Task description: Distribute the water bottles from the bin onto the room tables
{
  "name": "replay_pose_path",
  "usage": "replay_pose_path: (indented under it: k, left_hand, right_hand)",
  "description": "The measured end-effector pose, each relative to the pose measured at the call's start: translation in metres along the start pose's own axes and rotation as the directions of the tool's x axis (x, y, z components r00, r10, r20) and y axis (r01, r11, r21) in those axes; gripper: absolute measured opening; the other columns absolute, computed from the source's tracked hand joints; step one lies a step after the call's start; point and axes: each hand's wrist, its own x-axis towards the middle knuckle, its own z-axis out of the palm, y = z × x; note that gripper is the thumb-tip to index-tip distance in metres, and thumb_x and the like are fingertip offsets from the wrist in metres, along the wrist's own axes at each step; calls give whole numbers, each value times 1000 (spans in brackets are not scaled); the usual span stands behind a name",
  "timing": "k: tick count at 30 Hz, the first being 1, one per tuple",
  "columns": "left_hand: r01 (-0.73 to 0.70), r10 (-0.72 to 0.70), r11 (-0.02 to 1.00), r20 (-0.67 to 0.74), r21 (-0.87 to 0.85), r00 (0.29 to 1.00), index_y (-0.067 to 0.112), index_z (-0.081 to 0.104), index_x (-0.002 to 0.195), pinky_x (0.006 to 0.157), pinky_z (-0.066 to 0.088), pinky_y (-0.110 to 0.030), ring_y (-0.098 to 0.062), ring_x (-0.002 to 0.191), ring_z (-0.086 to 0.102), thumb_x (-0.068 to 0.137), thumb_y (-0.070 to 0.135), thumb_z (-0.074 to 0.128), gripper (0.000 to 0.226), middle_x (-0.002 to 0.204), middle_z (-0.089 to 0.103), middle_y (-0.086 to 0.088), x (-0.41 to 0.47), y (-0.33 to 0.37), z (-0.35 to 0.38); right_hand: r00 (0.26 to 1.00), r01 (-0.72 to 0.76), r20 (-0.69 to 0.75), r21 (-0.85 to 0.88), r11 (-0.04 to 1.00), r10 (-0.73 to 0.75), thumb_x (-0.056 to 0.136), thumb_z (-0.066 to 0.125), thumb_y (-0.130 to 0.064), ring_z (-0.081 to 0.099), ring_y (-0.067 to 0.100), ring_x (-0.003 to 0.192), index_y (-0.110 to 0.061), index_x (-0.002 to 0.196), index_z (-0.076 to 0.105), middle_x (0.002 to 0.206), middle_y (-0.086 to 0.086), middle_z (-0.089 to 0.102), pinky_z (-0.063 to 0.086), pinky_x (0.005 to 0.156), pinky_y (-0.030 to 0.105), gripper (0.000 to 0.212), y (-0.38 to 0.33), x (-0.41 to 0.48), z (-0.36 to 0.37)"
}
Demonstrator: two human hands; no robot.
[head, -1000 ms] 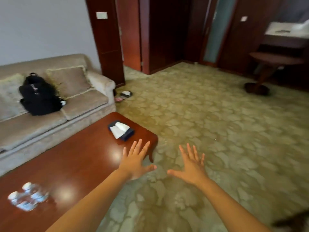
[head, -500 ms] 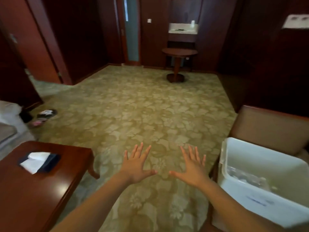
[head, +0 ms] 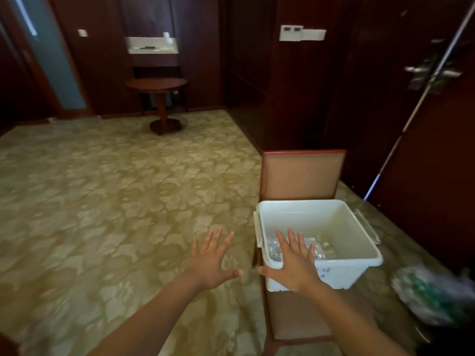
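Observation:
A white plastic bin (head: 341, 222) stands on the seat of a wooden chair (head: 302, 173) at the right. Clear water bottles (head: 322, 249) lie at its bottom, partly hidden behind my fingers. My right hand (head: 293, 265) hovers flat over the bin's near left corner, fingers spread, holding nothing. My left hand (head: 212, 258) is spread open over the carpet just left of the bin, also empty. A small round wooden table (head: 156, 84) stands far across the room against the dark wall.
Patterned green carpet (head: 102, 201) covers the wide floor to the left. A plastic bag (head: 434, 294) with green items lies on the floor right of the chair. A pole (head: 411, 116) leans on the dark door at the right.
My view has swung right, away from the sofa and the long table with bottles on it. The bin and chair have come into the centre-right. Both hands stay spread and empty.

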Motion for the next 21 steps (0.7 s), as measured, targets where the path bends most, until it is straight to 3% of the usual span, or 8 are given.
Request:
replay_pose_path:
  k: [3,5,13,16,21]
  left_hand:
    - [-86,87,996,7,-9,996,39,-14,151,116,-16,-54,-21,147,-25,76,85,39,104,160,-25,1,42,10,-10]
    - [-137,137,991,4,7,991,40,-15,151,116,-16,-54,-19,146,-27,79,81,44,102,160,-26,3,69,14,-16]
    - [-320,320,947,55,4,946,42,-17,150,113,-23,-51,-15,144,-31,69,91,33,107,160,-26,5,153,31,-19]
    - [-365,364,931,82,9,928,43,-18,150,114,-22,-52,-15,143,-33,75,86,36,102,158,-28,7,173,43,-16]
    - [-402,394,915,141,30,908,41,-18,151,112,-24,-49,-15,142,-34,64,92,25,109,159,-27,6,208,69,-6]
  right_hand:
    - [998,-52,-46,-12,999,52,77,54,-79,-27,27,149,-33,157,-10,165,2,-22,-15,119,57,113,15,24,-10]
    - [994,-81,-77,-4,997,81,78,54,-78,-28,26,149,-33,157,-10,164,1,-23,-17,118,56,112,22,39,-17]
    - [944,-281,-165,57,958,287,80,54,-74,-23,26,151,-33,157,-9,166,2,-18,-14,119,55,108,60,70,-34]
    - [926,-338,-157,64,939,344,81,54,-73,-23,27,151,-31,158,-9,166,3,-17,-14,119,55,108,76,73,-38]
    - [906,-399,-124,61,915,404,82,55,-72,-23,27,151,-30,158,-9,166,4,-16,-14,118,54,108,104,83,-42]
